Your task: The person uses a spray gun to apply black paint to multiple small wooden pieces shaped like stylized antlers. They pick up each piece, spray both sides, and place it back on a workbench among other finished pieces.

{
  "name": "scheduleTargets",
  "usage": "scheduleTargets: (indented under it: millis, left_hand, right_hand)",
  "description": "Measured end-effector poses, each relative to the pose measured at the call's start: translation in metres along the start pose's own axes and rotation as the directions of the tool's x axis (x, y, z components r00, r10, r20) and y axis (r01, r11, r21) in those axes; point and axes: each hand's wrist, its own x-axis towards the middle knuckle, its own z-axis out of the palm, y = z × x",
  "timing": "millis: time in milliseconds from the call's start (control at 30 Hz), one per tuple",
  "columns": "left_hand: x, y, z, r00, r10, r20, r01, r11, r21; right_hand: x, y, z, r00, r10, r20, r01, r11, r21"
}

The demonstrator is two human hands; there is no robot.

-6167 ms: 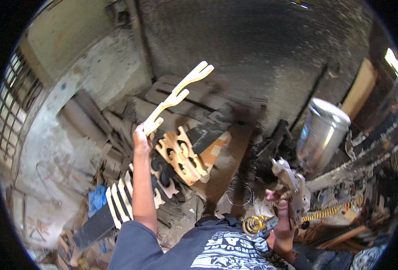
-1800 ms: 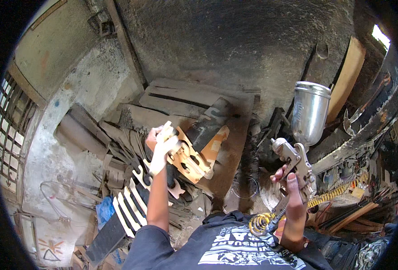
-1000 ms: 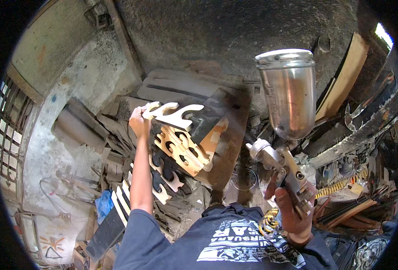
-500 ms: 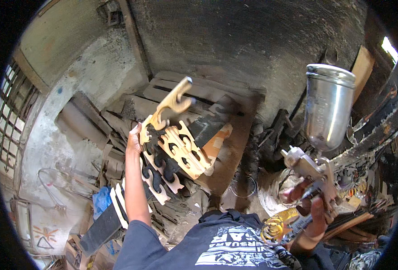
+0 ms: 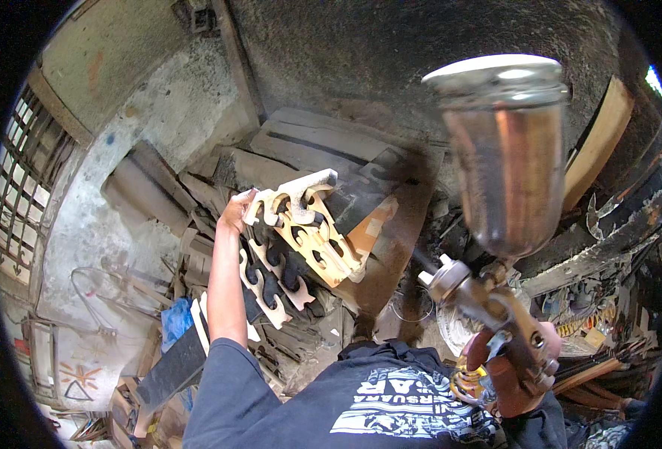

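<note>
My left hand [image 5: 237,213] is closed around one end of a pale wooden piece with hooked cut-outs [image 5: 301,187], held tilted above similar pieces. In my right hand [image 5: 512,385] is a spray gun [image 5: 488,299] with a big metal cup [image 5: 504,165] on top, its nozzle pointing left toward the wooden piece. A faint streak of mist shows at the nozzle. Below the held piece, several cut wooden pieces [image 5: 320,258] lie side by side on a dark board, and pinkish ones [image 5: 260,292] lie nearer to me. A yellow coiled hose [image 5: 466,385] hangs beside my right hand.
Sooty boards [image 5: 308,142] form a platform against the dark back wall [image 5: 391,67]. Left of my arm are a blue plastic bag [image 5: 176,322] and a long dark board [image 5: 168,378]. A plank [image 5: 600,142] leans at the right, above cluttered scraps and wood strips [image 5: 589,374].
The wooden piece in my left hand has turned from steeply raised to nearly level. My right hand has brought the spray gun up and left, its nozzle now facing the piece, with mist showing.
</note>
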Motion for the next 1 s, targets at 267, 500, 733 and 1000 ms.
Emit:
scheduleTargets:
  millis: [267, 500, 733, 1000]
  left_hand:
    - [0.0, -0.007, 0.009, 0.998, 0.0, 0.065, 0.004, 0.998, -0.067]
    - [-0.068, -0.069, 0.155, 0.977, -0.03, 0.211, 0.174, 0.684, -0.708]
    - [-0.125, -0.087, 0.296, 0.991, 0.067, 0.112, 0.025, 0.747, -0.665]
    - [-0.154, -0.074, 0.315, 0.946, 0.298, 0.129, -0.275, 0.947, -0.164]
  right_hand:
    - [0.006, -0.003, 0.013, 0.962, 0.258, -0.086, -0.226, 0.933, 0.28]
    - [0.032, 0.052, 0.072, 0.906, 0.285, -0.313, -0.056, 0.814, 0.578]
    - [0.055, 0.1, 0.12, 0.915, 0.311, -0.257, -0.109, 0.805, 0.584]
    - [0.04, 0.108, 0.113, 0.931, 0.273, -0.242, -0.141, 0.882, 0.45]
